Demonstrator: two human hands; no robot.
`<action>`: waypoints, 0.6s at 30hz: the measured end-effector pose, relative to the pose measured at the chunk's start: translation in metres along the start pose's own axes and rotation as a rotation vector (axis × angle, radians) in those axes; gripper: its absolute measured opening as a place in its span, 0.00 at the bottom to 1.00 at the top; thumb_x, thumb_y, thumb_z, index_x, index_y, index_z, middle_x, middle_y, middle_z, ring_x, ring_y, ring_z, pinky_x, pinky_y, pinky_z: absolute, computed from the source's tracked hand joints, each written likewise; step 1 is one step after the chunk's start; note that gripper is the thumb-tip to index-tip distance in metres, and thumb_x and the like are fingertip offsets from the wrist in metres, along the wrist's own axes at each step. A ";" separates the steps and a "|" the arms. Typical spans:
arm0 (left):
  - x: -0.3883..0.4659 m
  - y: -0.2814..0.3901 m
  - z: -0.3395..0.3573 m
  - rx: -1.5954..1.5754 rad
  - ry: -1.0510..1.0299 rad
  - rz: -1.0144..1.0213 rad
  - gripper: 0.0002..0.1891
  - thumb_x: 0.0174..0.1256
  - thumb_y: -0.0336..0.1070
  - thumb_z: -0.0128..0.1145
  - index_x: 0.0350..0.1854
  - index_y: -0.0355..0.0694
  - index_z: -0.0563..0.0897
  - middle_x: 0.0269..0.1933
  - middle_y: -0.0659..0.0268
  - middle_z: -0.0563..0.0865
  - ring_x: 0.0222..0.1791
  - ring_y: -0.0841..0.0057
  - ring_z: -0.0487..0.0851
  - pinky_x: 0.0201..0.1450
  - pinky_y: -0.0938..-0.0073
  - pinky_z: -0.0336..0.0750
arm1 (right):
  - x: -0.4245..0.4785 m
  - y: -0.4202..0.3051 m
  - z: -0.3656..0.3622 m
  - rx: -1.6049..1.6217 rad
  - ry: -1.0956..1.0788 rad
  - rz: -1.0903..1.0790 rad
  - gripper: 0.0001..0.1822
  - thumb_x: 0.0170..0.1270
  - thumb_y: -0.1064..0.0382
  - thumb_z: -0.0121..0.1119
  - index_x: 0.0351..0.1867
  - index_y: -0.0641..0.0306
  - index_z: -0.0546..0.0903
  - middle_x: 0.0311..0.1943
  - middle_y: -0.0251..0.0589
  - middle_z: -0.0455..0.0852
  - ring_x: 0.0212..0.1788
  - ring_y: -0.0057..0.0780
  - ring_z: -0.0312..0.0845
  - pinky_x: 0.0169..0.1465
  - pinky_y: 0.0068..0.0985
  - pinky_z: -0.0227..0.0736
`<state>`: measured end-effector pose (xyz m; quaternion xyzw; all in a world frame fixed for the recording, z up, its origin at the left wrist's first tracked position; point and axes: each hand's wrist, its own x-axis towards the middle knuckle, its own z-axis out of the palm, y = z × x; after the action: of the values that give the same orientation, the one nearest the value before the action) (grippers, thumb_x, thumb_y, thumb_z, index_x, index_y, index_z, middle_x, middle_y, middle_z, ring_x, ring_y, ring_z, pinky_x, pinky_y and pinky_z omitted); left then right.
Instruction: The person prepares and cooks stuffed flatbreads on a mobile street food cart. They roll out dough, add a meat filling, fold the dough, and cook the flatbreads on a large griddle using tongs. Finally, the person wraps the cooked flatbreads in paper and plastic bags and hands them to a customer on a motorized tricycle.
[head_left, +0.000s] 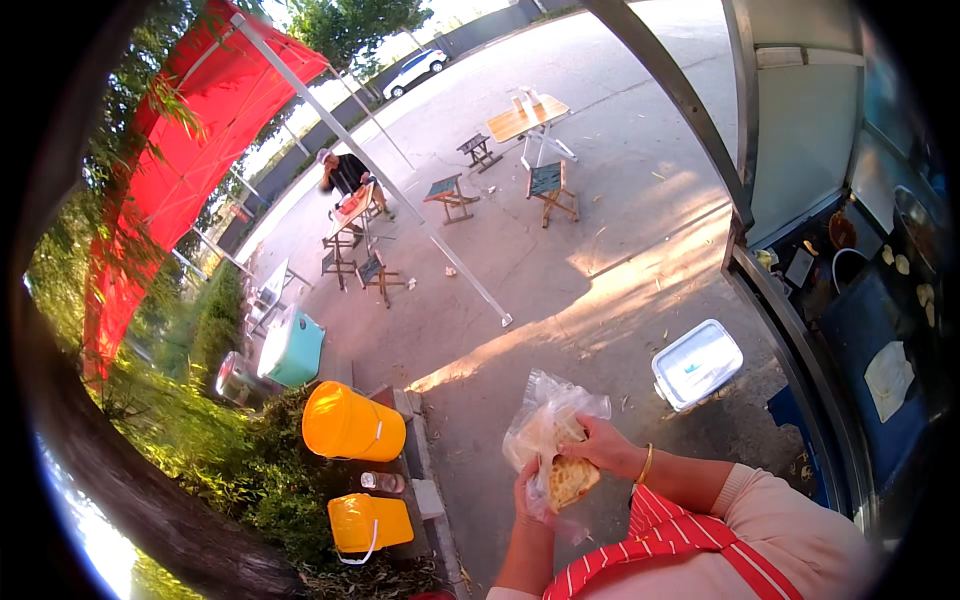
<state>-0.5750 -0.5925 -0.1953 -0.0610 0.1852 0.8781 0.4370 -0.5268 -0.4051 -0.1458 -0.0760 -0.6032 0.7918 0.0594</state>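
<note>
A clear plastic bag (551, 401) is held out in front of my body, over the pavement. Inside or partly inside it is a browned, folded flatbread (574, 480), its lower end showing. My left hand (527, 487) grips the bag along its left side, the film bunched against the palm. From the right, my right hand (606, 448), with a gold-coloured bangle at the wrist, closes thumb and fingers at the flatbread's upper edge and the bag. Whether the right fingers pinch bread, film or both, I cannot tell.
A lidded plastic bin (697, 365) stands ahead. Yellow buckets (352, 421) line the left kerb. At right, a metal-framed stall (799, 360) holds a dough sheet (889, 381). Farther off are a canopy pole (450, 251), folding tables (527, 118), stools (553, 191) and a seated person (346, 172).
</note>
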 end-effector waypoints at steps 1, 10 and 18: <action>0.013 0.011 0.013 -0.010 0.031 0.025 0.28 0.72 0.47 0.49 0.69 0.36 0.70 0.63 0.52 0.80 0.60 0.55 0.81 0.64 0.51 0.75 | 0.020 -0.018 -0.006 -0.174 -0.014 -0.022 0.24 0.60 0.67 0.71 0.57 0.66 0.77 0.40 0.39 0.87 0.41 0.24 0.84 0.45 0.24 0.79; 0.156 0.134 0.112 -0.096 -0.036 0.195 0.26 0.71 0.46 0.46 0.64 0.34 0.75 0.61 0.52 0.82 0.58 0.53 0.82 0.61 0.49 0.78 | 0.241 -0.115 -0.057 -0.774 0.214 -0.307 0.53 0.44 0.49 0.81 0.72 0.61 0.65 0.60 0.42 0.75 0.54 0.31 0.74 0.59 0.29 0.71; 0.386 0.228 0.085 -0.251 -0.168 0.088 0.29 0.68 0.46 0.50 0.66 0.31 0.72 0.62 0.49 0.81 0.60 0.50 0.80 0.60 0.40 0.76 | 0.486 -0.129 -0.115 0.011 -0.123 -0.151 0.12 0.65 0.58 0.67 0.36 0.66 0.87 0.30 0.33 0.84 0.36 0.21 0.76 0.45 0.23 0.71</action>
<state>-0.9864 -0.3982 -0.1590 -0.0335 0.0391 0.9146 0.4010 -0.9811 -0.1721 -0.0752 0.0190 -0.6052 0.7916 0.0821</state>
